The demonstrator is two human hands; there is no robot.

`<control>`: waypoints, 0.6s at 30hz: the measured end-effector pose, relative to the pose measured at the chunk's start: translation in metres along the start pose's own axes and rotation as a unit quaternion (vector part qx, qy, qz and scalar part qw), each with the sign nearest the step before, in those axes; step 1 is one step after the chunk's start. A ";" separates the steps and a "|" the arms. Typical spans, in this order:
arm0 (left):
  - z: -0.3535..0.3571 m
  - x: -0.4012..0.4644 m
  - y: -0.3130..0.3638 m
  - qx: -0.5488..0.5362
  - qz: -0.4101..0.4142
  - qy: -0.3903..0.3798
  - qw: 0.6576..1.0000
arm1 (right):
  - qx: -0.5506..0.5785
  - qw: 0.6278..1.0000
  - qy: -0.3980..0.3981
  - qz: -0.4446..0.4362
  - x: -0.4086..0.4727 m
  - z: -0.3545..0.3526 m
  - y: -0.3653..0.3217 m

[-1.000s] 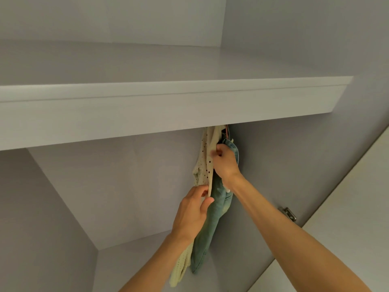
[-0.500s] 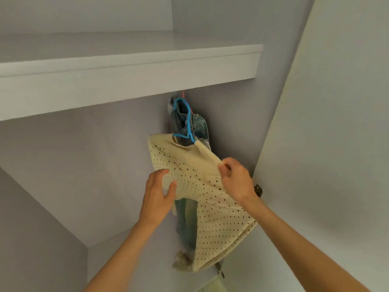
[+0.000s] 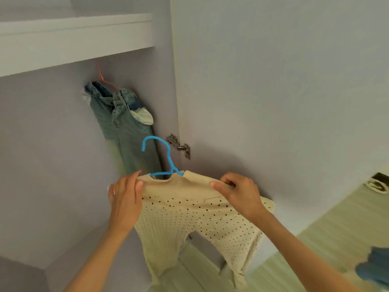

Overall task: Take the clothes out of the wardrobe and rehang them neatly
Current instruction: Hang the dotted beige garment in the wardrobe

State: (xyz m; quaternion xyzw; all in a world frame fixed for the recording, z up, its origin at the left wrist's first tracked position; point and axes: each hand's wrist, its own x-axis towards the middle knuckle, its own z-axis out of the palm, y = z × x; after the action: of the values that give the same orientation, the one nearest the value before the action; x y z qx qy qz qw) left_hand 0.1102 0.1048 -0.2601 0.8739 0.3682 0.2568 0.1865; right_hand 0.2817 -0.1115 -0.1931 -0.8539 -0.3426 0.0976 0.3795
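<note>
A cream dotted garment [image 3: 189, 220] hangs on a blue hanger [image 3: 166, 157], held out in front of the wardrobe, its hook free of any rail. My left hand [image 3: 124, 199] grips its left shoulder and my right hand [image 3: 237, 192] grips its right shoulder. Behind it, denim jeans [image 3: 124, 127] hang on an orange hanger [image 3: 103, 79] under the shelf, in the wardrobe's right corner.
A white shelf [image 3: 73, 41] spans the top of the wardrobe. The open door [image 3: 273, 91] stands at right with a metal hinge [image 3: 181, 146]. Blue cloth [image 3: 374, 266] lies on the pale floor at lower right, and a small dark object [image 3: 379, 183] farther back.
The cream garment on its blue hanger has come off the rail and moved down and out of the wardrobe. Both hands shifted to its shoulders. The view turned right and down.
</note>
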 end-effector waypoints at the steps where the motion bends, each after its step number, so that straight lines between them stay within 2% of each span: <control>1: 0.003 -0.005 0.004 0.003 0.021 -0.003 1.000 | -0.001 1.000 0.009 0.015 -0.011 -0.005 0.009; 6: 0.025 -0.033 0.053 -0.077 0.122 -0.080 0.986 | 0.017 0.994 0.059 0.093 -0.073 -0.049 0.055; 14: 0.049 -0.092 0.147 -0.175 0.260 -0.186 0.931 | -0.036 0.958 0.217 0.187 -0.219 -0.097 0.077; 18: 0.055 -0.125 0.182 -0.200 0.322 -0.211 0.901 | -0.065 0.936 0.278 0.208 -0.280 -0.107 0.077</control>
State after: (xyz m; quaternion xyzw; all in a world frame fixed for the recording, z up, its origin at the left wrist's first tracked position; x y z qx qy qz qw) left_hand 0.1675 -0.1156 -0.2490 0.9230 -0.0401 0.1806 0.3375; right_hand 0.1576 -0.3950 -0.1996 -0.9218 -0.0441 -0.0895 0.3747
